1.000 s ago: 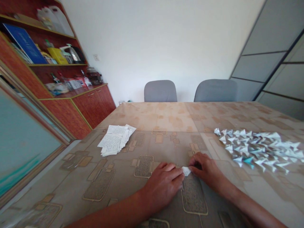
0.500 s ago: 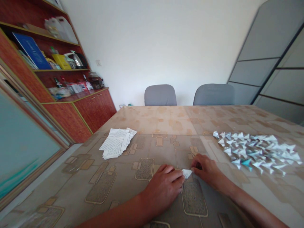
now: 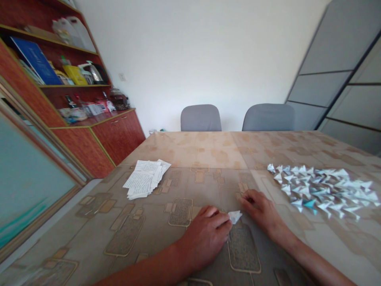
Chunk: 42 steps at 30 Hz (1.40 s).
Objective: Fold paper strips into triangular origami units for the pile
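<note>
Folded white paper piece (image 3: 235, 217), one: pinched in fingers of left hand (image 3: 205, 234), jutting past fingertips toward right hand (image 3: 260, 208). Right fingers: curled, just beside paper; tips touching or parted, cannot tell. Printed paper slips (image 3: 145, 178), loose pile: beyond and left of left fingers. Pointed paper folds (image 3: 323, 191), many, mostly white: in rows, right of right fingers. Patterned tablecloth (image 3: 95, 238): beneath both hands.

Two gray chairs (image 3: 201, 118) before white wall (image 3: 193, 51); kettle (image 3: 95, 74) on shelf (image 3: 74, 85).
</note>
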{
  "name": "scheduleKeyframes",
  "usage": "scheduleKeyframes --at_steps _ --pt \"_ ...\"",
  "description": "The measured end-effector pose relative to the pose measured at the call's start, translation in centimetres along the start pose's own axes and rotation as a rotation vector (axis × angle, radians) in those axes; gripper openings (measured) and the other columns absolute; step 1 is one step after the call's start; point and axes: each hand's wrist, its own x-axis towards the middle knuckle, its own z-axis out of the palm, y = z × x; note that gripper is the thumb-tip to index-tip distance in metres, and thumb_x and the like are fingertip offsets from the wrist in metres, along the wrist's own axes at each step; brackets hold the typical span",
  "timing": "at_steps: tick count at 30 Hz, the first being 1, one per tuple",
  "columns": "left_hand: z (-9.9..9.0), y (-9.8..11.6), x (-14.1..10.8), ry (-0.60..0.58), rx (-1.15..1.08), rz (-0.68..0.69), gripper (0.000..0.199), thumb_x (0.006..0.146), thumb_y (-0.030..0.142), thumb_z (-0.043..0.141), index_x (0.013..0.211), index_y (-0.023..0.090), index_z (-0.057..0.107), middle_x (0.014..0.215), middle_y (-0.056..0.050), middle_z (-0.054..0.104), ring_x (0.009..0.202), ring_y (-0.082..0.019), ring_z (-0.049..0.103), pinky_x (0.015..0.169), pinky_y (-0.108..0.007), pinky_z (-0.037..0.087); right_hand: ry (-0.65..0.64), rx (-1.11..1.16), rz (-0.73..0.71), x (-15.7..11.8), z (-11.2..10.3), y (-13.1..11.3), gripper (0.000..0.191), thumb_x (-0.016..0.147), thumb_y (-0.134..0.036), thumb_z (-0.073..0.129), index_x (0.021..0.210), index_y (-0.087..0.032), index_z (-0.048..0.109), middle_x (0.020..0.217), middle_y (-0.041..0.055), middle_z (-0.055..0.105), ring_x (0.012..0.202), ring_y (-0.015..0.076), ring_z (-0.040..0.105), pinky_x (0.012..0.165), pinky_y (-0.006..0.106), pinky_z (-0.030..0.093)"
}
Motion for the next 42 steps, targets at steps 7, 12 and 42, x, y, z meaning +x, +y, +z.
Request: scheduleKeyframes --at_steps 7,12,42 --pt "-0.2 0.0 0.2 -0.002 -0.078 -0.005 0.017 0.095 0.022 0.051 0.108 0.014 0.058 0.102 -0.005 0.063 0.093 -0.021 0.053 0.087 -0.035 0.041 0.034 -0.084 0.003 -1.2 1.6 -1.8 0.005 0.073 -0.018 0.063 0.073 -0.021 0.06 0.081 0.0039 0.063 0.082 0.0261 0.056 0.07 0.035 0.035" --pt "-0.6 0.1 0.2 -0.001 -0.095 -0.013 0.016 0.095 0.021 0.05 0.107 0.015 0.059 0.105 -0.006 0.064 0.095 -0.021 0.054 0.092 -0.037 0.04 0.024 -0.104 0.01 -1.2 1.8 -1.6 0.009 0.072 -0.013 0.063 0.074 -0.021 0.059 0.082 0.0035 0.062 0.081 0.0252 0.056 0.069 0.033 0.034" --pt "-0.6 0.0 0.0 -0.041 -0.086 -0.038 0.026 0.095 0.025 0.049 0.12 0.021 0.055 0.117 -0.003 0.062 0.103 -0.022 0.052 0.111 -0.051 0.024 -0.148 0.022 -0.111 -0.3 -0.5 -0.4 0.008 0.07 -0.015 0.067 0.075 -0.02 0.063 0.079 0.0021 0.064 0.078 0.0208 0.056 0.068 0.03 0.04"
